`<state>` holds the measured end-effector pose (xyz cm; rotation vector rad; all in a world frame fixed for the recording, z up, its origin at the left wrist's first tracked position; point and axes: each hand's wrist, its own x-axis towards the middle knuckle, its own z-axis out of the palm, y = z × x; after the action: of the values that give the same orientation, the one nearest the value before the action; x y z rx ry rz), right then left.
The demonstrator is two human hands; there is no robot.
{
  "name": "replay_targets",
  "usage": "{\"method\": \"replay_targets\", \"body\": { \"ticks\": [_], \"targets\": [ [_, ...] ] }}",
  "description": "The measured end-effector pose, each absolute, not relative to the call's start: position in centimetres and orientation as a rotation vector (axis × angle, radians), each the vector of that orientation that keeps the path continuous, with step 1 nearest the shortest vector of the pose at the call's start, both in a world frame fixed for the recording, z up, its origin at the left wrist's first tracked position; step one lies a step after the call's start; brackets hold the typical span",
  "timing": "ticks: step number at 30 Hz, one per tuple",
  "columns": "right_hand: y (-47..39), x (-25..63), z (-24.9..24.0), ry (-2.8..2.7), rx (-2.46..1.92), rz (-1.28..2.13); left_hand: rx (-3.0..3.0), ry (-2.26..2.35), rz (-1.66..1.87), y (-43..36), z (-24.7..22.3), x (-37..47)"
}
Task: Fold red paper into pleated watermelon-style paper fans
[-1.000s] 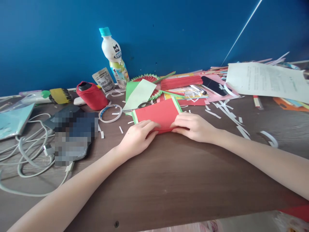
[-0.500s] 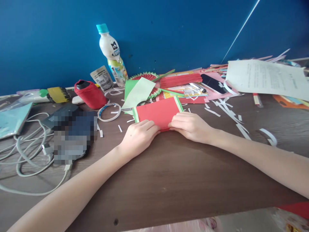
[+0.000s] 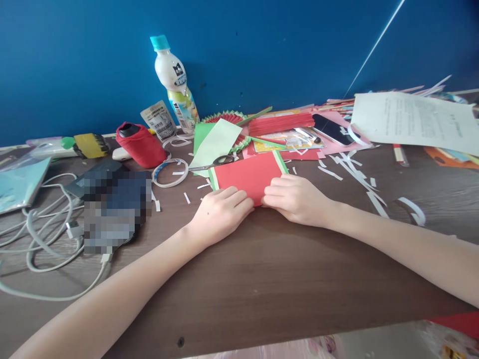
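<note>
A red sheet of paper (image 3: pixel 247 172) with pale and bright green strips along its left and right edges lies before me on the desk. My left hand (image 3: pixel 224 212) grips its near edge on the left, fingers curled over it. On the right, my right hand (image 3: pixel 294 197) pinches the same edge, its fingers closed. The thumbs and the edge beneath the fingers are mostly hidden. Just behind the paper lie scissors (image 3: pixel 220 160) and a pale green sheet (image 3: pixel 217 143). A red and green pleated paper fan (image 3: pixel 226 118) shows farther back.
Left stand a drink bottle (image 3: pixel 175 82), a red-wrapped item (image 3: pixel 140 144), a tape roll (image 3: pixel 170 173) and white cables (image 3: pixel 33 234). White paper scraps (image 3: pixel 354 172), a phone (image 3: pixel 333 128) and a printed sheet (image 3: pixel 415 119) lie right. A blue wall (image 3: pixel 262 45) bounds the desk.
Both hands and the red paper have shifted slightly right and toward me. More of the scissors' handle shows behind the paper. The grip on the near edge stays.
</note>
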<state>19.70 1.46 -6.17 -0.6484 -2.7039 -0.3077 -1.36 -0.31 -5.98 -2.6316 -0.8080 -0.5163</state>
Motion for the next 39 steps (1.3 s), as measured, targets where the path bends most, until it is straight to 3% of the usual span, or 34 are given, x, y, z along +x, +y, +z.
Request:
{"method": "replay_targets", "body": {
  "ticks": [3,9,12,24,39],
  "targets": [
    [1.6,19.8,-6.2,-2.698,-0.715,-0.124,-2.705,-0.899,-0.518,-0.2,-6.0,-1.3],
    [2.4,20.5,-5.1,-2.511,-1.037,0.706,-3.054,-1.467,-0.629,0.1,-5.2,-1.5],
    [2.7,20.9,-4.6,-2.459,-1.095,0.897,-3.143,-1.645,-0.651,0.4,-4.6,-1.8],
    [3.4,21.5,-4.8,-2.377,-1.201,1.005,-3.265,-1.857,-0.512,1.7,-4.0,-2.7],
    [3.6,21.5,-5.0,-2.378,-1.195,1.109,-3.347,-1.709,-0.47,2.2,-4.2,-3.1]
  ]
}}
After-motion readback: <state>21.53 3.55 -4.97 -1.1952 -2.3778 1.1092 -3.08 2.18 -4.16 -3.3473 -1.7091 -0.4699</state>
